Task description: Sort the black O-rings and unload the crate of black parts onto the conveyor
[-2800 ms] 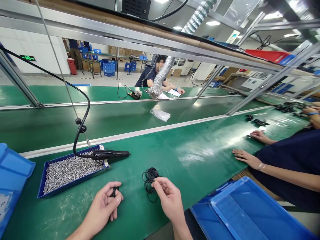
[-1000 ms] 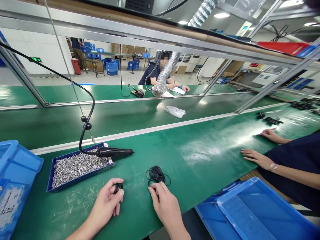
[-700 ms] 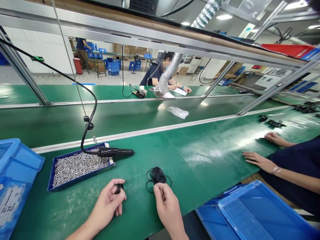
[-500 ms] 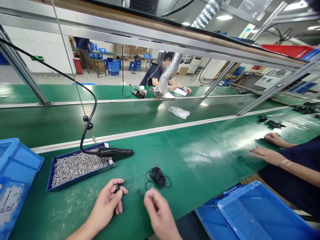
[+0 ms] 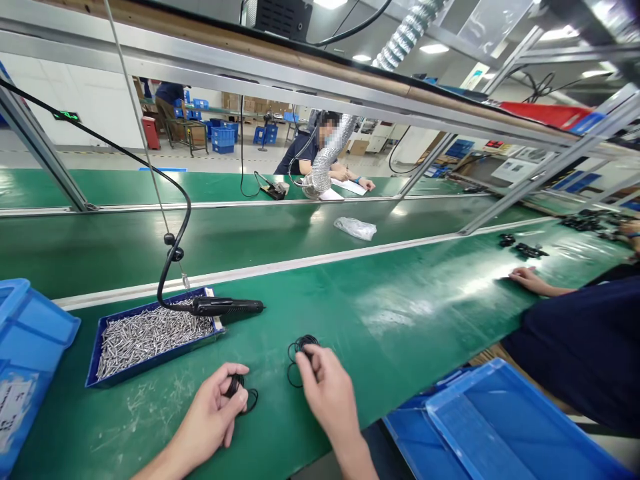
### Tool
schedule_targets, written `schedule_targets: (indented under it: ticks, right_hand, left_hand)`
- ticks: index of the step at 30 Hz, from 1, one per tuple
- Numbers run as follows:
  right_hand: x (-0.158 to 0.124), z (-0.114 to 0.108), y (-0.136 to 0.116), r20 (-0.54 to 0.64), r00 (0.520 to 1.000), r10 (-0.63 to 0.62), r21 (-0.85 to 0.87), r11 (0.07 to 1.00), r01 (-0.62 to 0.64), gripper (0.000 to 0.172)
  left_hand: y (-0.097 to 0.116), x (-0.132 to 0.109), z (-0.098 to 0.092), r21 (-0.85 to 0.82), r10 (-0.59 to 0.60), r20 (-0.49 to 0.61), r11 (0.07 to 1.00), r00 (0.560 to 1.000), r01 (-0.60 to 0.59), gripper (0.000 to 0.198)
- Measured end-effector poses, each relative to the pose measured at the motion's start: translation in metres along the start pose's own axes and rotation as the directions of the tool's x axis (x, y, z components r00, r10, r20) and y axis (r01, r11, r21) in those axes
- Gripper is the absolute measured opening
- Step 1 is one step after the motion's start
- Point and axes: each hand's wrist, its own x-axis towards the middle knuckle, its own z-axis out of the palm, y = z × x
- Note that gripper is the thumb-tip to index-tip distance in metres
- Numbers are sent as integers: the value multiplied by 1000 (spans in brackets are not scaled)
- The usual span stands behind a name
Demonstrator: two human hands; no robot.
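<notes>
My left hand [image 5: 210,417] is closed around a small bunch of black O-rings [image 5: 235,385], with one loop sticking out past the thumb. What else may lie inside that palm is hidden. To its right, my right hand [image 5: 327,393] reaches over a loose pile of black O-rings [image 5: 301,343] on the green bench. Its thumb and fingers are pinched together at the pile and cover much of it.
A blue tray of metal screws or pins [image 5: 155,337] lies at left, with a corded black electric screwdriver [image 5: 227,307] hanging over it. Blue bins stand at far left [image 5: 37,340] and lower right [image 5: 500,420]. A co-worker's hand [image 5: 530,280] is at right, near black parts [image 5: 530,251].
My right hand has moved from in front of the O-ring pile onto it. A loop now sticks out of my left hand. One of the co-worker's hands has gone from view.
</notes>
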Motion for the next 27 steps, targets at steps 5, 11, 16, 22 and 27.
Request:
schedule_targets:
  ticks: [5, 11, 16, 22, 27]
  right_hand:
    - [35, -15, 32, 2, 1000, -17, -228, 974, 17, 44]
    - [32, -9, 38, 30, 998, -64, -148, 987, 68, 35]
    - [11, -10, 7, -131, 987, -92, 113, 988, 107, 29]
    - [-40, 39, -48, 197, 941, -277, 223, 947, 232, 23]
    - [-41, 44, -45, 267, 928, -261, 186, 959, 216, 15]
  left_hand:
    - [0, 1, 1, -9, -6, -20, 1000, 1000, 6, 66]
    - [3, 4, -1, -46, -1, -27, 999, 1000, -1, 72]
    - [9, 4, -1, -96, -19, -40, 995, 999, 15, 77]
    - [11, 2, 0, -91, -43, -3, 995, 999, 42, 77]
    - [4, 5, -3, -46, -30, -42, 999, 999, 28, 76]
